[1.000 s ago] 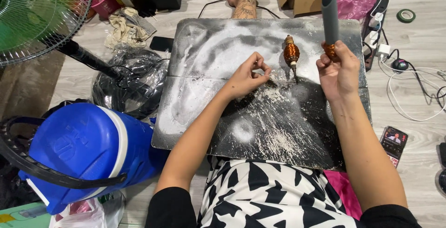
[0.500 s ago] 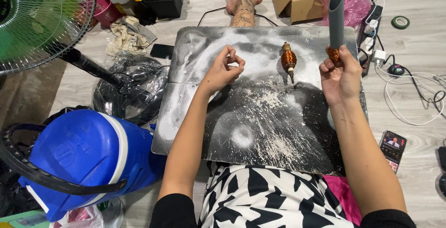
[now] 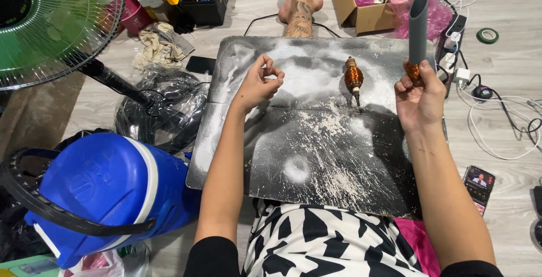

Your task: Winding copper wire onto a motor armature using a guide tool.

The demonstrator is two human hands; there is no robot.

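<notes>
Right hand (image 3: 419, 97): over the right edge of the board (image 3: 316, 158), gripping a tube (image 3: 418, 26) that rises above the fist.
Spindle (image 3: 354, 78): on the board, left of that grip, between both hands.
Left hand (image 3: 257, 85): farther left, pinched above the board.
Cooler (image 3: 107, 192): on the floor, left of the board.
Phone (image 3: 479, 181): below-right of the grip.

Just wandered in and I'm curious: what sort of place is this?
Probably a home floor used as a makeshift craft workshop. A dusty dark board serves as a bench, a fan stands close by, and boxes of parts and cables lie on the wooden floor.
</notes>
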